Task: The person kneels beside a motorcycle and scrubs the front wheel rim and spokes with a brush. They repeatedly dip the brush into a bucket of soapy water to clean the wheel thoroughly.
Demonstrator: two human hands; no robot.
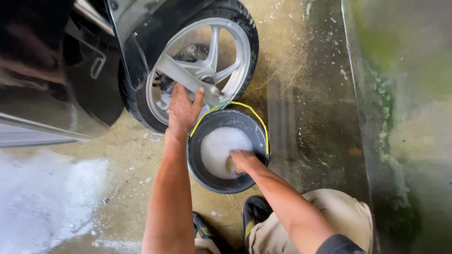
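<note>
Down low, left hand (182, 109) lies flat against one silver scooter wheel (197, 66); right hand (241, 162) grips something tan inside one soapy black bucket (227, 149).

Wet concrete floor (306, 103) fills most of my view, brownish and streaked, with white soap flecks scattered toward the upper middle of the frame. At the lower left a broad patch of white foam (42, 197) spreads over the floor, with small bubbles trailing off its right edge. Down the right side runs a raised concrete ledge (400, 131), stained green with moss along its inner edge. The upper left is taken up by dark glossy bodywork (42, 80) with a thin metal bracket (98, 66) hanging on it. At the bottom centre sit my dark sandals (254, 211) with yellow trim, and beside them my beige trouser leg (343, 216).
</note>
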